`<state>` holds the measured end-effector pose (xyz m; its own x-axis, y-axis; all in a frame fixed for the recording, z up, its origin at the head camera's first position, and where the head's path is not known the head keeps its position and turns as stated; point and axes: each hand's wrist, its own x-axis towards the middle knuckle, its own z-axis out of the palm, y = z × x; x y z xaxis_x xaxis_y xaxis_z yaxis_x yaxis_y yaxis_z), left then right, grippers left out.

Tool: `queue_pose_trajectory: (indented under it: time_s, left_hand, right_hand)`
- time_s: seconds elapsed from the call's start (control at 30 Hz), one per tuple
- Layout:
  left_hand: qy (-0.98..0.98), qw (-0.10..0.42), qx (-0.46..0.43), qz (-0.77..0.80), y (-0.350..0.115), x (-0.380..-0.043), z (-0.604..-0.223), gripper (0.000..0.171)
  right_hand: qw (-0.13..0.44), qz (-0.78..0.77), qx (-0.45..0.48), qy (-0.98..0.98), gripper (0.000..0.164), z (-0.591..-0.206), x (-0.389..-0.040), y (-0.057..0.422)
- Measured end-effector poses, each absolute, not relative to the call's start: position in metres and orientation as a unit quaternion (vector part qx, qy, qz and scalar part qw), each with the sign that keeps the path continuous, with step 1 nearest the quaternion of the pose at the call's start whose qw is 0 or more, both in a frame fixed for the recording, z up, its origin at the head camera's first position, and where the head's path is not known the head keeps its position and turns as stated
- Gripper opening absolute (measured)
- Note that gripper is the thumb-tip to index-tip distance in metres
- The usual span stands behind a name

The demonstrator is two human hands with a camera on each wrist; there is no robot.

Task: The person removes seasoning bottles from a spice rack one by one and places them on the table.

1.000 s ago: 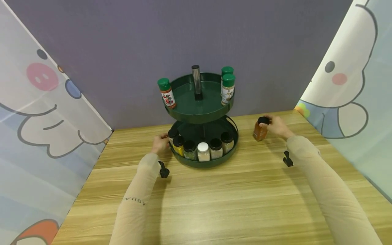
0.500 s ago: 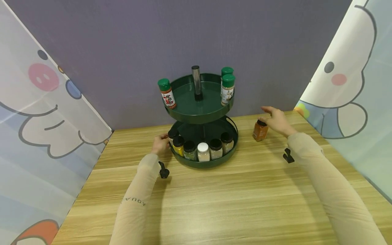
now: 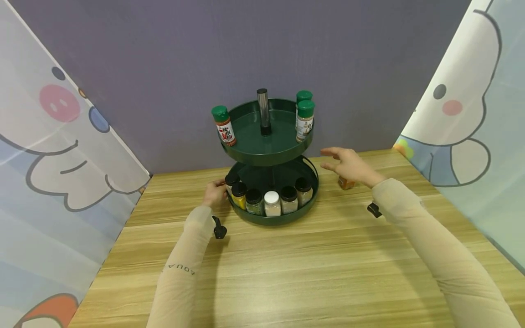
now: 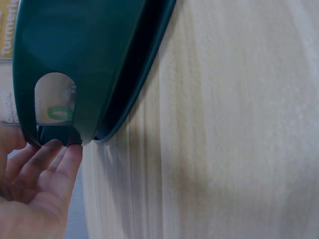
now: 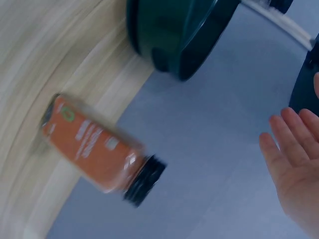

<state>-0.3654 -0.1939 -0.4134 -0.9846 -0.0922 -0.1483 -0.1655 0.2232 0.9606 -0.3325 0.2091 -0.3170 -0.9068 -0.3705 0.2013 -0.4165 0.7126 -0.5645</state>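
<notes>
While left hand grips tray, right hand hovers.

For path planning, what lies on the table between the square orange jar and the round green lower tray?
Head view shows bare wooden tabletop between jar and tray.

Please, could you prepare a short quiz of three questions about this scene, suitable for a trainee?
1. True or false: the right hand is apart from the orange jar.
2. How many green-capped bottles are visible on the upper tray? A) two B) three C) four
3. Complete the sentence: the left hand touches the ____ tray.

Key: 1. True. 2. B. 3. Lower; its fingertips are on the lower tray.
</notes>
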Motion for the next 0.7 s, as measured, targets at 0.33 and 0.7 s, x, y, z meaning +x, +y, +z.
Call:
queue_pose_trajectory:
  time_s: [0.33,0.7]
  left_hand:
    - [0.792,0.031,-0.081,0.605,-0.194,-0.364,-0.412,0.044]
    - [0.795,0.036,-0.079,0.600,-0.195,-0.364,-0.411,0.045]
  right_hand:
    - [-0.023,0.263,0.284,-0.922,0.053,-0.319,-0.322,0.185]
    - [-0.061,0.240,0.318,-0.915,0.064,-0.338,-0.323,0.166]
